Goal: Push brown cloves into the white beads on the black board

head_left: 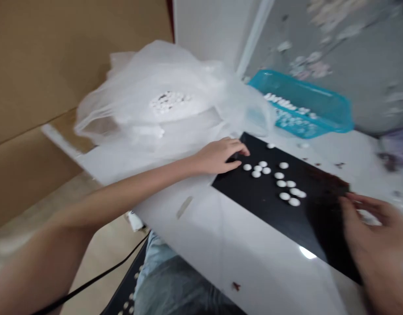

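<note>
White tabletop (241,262), black board (306,218), white discs (279,175) just beside the curled left hand (219,156); right hand (375,236) spread wide.

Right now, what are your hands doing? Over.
Left hand by white discs on black panel. Right hand blurred at panel's edge. Sheer white bag beyond.

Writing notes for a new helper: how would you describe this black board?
On the glossy white table, find the teal plastic tray. Nearer you lies a flat black board, set at an angle. It alone is black, dotted with white discs, the left hand and right hand at opposite edges.
</note>
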Available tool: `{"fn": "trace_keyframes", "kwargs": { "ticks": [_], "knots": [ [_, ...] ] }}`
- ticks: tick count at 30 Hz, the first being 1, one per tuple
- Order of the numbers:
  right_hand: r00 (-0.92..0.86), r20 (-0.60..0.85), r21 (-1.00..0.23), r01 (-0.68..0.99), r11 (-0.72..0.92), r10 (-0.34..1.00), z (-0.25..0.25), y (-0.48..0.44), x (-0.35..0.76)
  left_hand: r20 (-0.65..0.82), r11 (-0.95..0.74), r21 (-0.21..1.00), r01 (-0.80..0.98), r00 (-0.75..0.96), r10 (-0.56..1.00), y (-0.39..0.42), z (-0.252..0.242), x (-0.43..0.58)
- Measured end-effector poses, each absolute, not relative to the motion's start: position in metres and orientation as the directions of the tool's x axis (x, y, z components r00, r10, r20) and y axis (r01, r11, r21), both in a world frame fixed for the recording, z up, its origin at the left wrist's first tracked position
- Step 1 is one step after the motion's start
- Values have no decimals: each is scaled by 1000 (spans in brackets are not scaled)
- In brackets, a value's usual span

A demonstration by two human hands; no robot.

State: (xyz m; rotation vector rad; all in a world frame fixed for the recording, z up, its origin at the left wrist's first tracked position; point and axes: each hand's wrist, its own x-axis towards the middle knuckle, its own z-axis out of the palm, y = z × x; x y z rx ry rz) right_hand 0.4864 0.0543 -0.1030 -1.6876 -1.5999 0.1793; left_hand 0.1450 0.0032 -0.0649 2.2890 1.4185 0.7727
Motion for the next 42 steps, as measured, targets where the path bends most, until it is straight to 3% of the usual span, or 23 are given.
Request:
{"fn": "trace_keyframes", "kwargs": {
  "ticks": [3, 6, 8, 10, 14, 18, 22, 25, 27, 31, 36, 42],
  "knots": [
    [271, 345, -693, 719, 49, 899, -92, 52, 471, 254, -353, 637, 685, 246, 935, 21, -68, 159],
    [220, 367, -722, 680, 128, 904, -91, 52, 462, 255, -241, 754, 611, 65, 965, 34, -68, 169],
    [197, 402, -713, 680, 171, 894, -93, 52, 461, 246, -220, 790, 573, 32, 969, 36, -67, 170],
    [189, 427, -706, 680, 196, 884, -94, 52, 462, 218, -230, 746, 625, 97, 971, 33, -66, 166],
    [182, 441, -690, 696, 202, 879, -92, 53, 462, 196, -331, 541, 773, 267, 943, 24, -64, 157],
    [156, 421, -657, 732, 182, 894, -88, 54, 459, 131, -292, 549, 783, 264, 956, 25, -65, 154],
    [132, 391, -696, 690, 199, 911, -91, 55, 457, 115, -164, 746, 645, 118, 986, 25, -61, 167],
    [145, 365, -752, 629, 199, 920, -92, 57, 456, 72, -45, 905, 424, -50, 996, 19, -59, 192],
    [157, 368, -770, 605, 205, 917, -92, 58, 456, 34, -11, 956, 293, -72, 997, 15, -60, 212],
    [131, 397, -747, 621, 237, 908, -91, 60, 455, -23, 24, 991, 129, -10, 1000, 11, -64, 239],
    [98, 425, -721, 637, 272, 900, -90, 58, 455, -40, 36, 995, 89, 40, 998, 8, -65, 238],
    [58, 411, -803, 496, 331, 910, -84, 48, 446, -137, 134, 991, 27, 128, 982, 9, -60, 240]
  ]
}}
